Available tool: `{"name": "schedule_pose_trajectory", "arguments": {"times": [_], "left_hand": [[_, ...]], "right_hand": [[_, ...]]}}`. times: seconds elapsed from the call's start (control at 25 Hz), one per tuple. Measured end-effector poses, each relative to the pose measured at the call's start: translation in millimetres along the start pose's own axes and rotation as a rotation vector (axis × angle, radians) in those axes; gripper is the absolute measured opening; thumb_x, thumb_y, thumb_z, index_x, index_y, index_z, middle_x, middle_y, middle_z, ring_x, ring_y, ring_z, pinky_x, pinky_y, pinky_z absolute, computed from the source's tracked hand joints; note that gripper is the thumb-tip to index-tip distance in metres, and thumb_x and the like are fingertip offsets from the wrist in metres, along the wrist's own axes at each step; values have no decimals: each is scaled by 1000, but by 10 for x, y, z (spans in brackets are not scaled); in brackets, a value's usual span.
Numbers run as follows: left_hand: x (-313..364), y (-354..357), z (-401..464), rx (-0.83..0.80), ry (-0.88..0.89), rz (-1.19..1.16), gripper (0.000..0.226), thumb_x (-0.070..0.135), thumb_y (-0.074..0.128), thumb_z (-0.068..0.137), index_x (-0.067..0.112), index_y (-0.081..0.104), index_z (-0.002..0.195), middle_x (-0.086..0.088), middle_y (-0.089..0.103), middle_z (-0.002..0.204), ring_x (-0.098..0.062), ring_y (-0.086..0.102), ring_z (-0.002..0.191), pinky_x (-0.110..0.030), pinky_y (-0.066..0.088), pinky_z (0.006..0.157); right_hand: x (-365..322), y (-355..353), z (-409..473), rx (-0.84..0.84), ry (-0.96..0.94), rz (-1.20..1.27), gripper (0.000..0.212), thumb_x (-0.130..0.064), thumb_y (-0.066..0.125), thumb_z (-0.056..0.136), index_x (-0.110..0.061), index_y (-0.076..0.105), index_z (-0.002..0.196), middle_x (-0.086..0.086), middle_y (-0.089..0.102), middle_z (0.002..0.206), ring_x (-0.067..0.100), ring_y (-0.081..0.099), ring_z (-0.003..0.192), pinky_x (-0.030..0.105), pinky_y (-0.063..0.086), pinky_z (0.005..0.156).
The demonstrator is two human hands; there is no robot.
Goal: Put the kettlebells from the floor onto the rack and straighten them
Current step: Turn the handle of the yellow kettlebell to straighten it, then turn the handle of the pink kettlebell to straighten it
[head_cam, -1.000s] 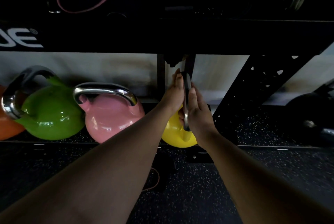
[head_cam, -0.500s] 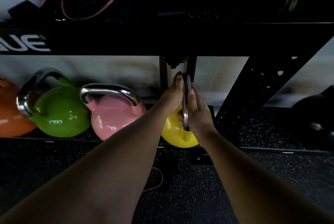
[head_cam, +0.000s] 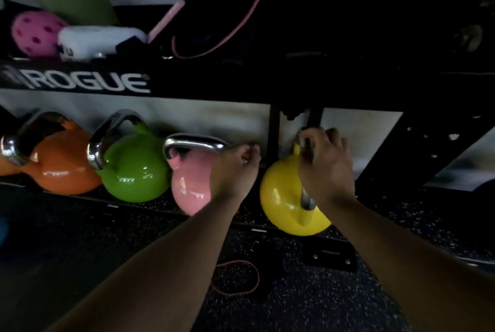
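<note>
Left hand [head_cam: 235, 171] curled at the right end of the pink kettlebell [head_cam: 191, 184] handle, fingers apparently closing on it; grip unclear. Right hand [head_cam: 325, 168] fingers loosely wrapped the yellow kettlebell [head_cam: 281, 197] handle, which ran front-to-back, edge-on, while pink's ran crosswise. Both sat on the low rack shelf [head_cam: 249, 226]; floor [head_cam: 294, 305] dim, speckled.

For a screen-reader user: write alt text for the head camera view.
Two bare hands work at a low rack shelf: the right hand grips the yellow kettlebell's handle, the left hand rests at the pink kettlebell's handle. Green and orange kettlebells sit further left.
</note>
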State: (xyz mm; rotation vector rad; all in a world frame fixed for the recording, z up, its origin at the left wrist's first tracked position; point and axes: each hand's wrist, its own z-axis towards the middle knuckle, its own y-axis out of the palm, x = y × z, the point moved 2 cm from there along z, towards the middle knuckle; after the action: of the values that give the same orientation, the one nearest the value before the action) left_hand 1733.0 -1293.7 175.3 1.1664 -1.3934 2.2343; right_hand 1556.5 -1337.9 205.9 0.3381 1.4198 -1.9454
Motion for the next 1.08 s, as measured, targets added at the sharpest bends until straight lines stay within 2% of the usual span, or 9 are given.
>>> {"name": "schedule_pose_trajectory", "arguments": {"times": [0.12, 0.24, 0.36, 0.52, 0.72, 0.8, 0.88, 1.0, 1.08], "left_hand": [[-387, -440, -40, 340, -138, 77, 28, 38, 54, 93, 14, 63, 80, -7, 68, 87, -26, 60, 80, -30, 31, 62], [-758, -756, 43, 547, -366, -81, 38, 35, 63, 89, 2, 56, 108, -21, 57, 113, -37, 54, 102, -38, 38, 82], [-1011, -806, 218, 372, -533, -162, 77, 50, 60, 91, 0, 35, 143, -26, 40, 142, -41, 42, 127, -43, 33, 103], [-1108, -609, 322, 148, -547, -328, 80, 64, 43, 92, 15, 22, 152, -20, 29, 152, -41, 37, 134, -48, 34, 108], [-1132, -614, 637, -16, -444, -347, 75, 61, 28, 97, 18, 15, 156, -8, 17, 163, -25, 18, 147, -38, 17, 116], [-1153, -617, 713, -124, -375, -396, 75, 61, 31, 97, 20, 12, 156, -8, 11, 163, -24, 18, 146, -39, 21, 111], [-1116, -579, 608, -118, -305, -415, 76, 61, 38, 96, 23, 11, 156, -7, 13, 162, -24, 25, 144, -37, 25, 109], [-1069, -540, 564, -128, -263, -453, 76, 62, 34, 97, 25, 6, 157, -5, 10, 164, -25, 23, 146, -48, 23, 116], [-1136, -571, 718, -216, -257, -446, 69, 59, 26, 100, 26, 5, 157, -4, 10, 165, -25, 22, 147, -44, 19, 118]], "right_hand": [[-390, 321, -5, -22, -153, -32, 23, -21, 58, 86, -15, 62, 108, 14, 58, 106, 37, 49, 100, 44, 43, 82], [-719, 780, 4, -165, -55, 50, 34, -35, 58, 90, -17, 59, 118, 13, 57, 115, 36, 51, 108, 42, 45, 88], [-955, 1242, 56, -364, 52, 46, 58, -60, 48, 90, -24, 48, 135, 12, 51, 130, 34, 47, 119, 45, 43, 96], [-1089, 1493, 97, -389, 165, 178, 66, -76, 43, 84, -24, 50, 123, 8, 58, 125, 28, 53, 115, 36, 42, 86], [-1242, 1435, -82, -209, 280, 224, 45, -69, 53, 83, -25, 56, 94, -3, 65, 89, 18, 61, 82, 24, 42, 61], [-1240, 1432, -121, -210, 307, 207, 46, -67, 50, 86, -22, 57, 91, -1, 67, 84, 21, 62, 78, 30, 46, 64], [-1199, 1389, -95, -236, 376, 286, 46, -65, 46, 90, -23, 62, 99, 1, 70, 92, 24, 64, 90, 32, 48, 74], [-1262, 1448, -135, -202, 478, 493, 45, -56, 39, 98, -30, 63, 125, 4, 69, 119, 28, 61, 112, 41, 49, 94], [-1395, 1557, -301, -201, 486, 534, 45, -52, 34, 101, -31, 59, 132, 1, 69, 118, 21, 63, 107, 32, 50, 85]]}}
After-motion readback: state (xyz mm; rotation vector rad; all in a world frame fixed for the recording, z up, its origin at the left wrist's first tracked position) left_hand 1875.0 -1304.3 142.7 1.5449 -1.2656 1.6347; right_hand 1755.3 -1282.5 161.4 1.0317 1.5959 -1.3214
